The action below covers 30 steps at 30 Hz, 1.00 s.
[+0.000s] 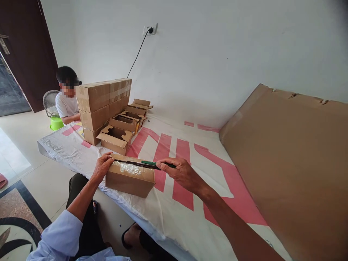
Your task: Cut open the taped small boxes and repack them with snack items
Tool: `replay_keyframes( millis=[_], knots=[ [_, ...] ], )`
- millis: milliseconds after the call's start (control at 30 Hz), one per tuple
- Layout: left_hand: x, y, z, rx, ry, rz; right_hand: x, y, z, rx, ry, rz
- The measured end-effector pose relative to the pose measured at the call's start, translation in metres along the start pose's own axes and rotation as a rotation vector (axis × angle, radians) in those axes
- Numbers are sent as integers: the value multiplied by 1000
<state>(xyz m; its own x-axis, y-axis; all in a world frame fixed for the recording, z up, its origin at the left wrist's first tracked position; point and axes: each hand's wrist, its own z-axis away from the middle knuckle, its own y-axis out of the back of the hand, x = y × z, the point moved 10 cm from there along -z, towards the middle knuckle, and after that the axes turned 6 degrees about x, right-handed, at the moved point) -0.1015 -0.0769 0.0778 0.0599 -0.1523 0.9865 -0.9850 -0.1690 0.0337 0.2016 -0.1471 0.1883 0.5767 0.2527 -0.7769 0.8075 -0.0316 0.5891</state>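
Note:
A taped cardboard box [129,183] sits near the front edge of the cloth-covered table, with clear, shiny tape along its top. My left hand [103,165] grips its upper left corner, fingers curled over the edge. In my right hand [181,173] is a green-handled utility knife [148,164], held at the right end. Its dark, narrow length lies along the top seam of the box and points toward my left hand. Whether the blade is in the tape or only resting on it, I cannot tell.
Closed boxes [94,98] are stacked at the left; beside them stands a row of open boxes [114,143]. A large cardboard sheet [288,152] leans at the right. Behind the stack sits a person [66,105] near a fan [50,103]. A black cord [138,54] hangs from the wall socket.

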Motion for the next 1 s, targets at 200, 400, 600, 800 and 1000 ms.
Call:
replay_keyframes(
  millis=[200, 400, 600, 800, 1000],
  knots=[
    [4, -6, 3, -50, -17, -20, -25, -21, -21, -68, 113, 40],
    [4, -11, 4, -84, -50, -37, -31, -31, -32, -102, 163, 156],
    [7, -11, 4, -75, -76, -73, -35, -31, -35, -110, 169, 309],
    [8, -11, 2, -65, -66, -94, -49, -29, -39, -88, 168, 392],
    [6, -10, 0, -81, -73, -79, -53, -35, -43, -126, 184, 476]
  ],
)
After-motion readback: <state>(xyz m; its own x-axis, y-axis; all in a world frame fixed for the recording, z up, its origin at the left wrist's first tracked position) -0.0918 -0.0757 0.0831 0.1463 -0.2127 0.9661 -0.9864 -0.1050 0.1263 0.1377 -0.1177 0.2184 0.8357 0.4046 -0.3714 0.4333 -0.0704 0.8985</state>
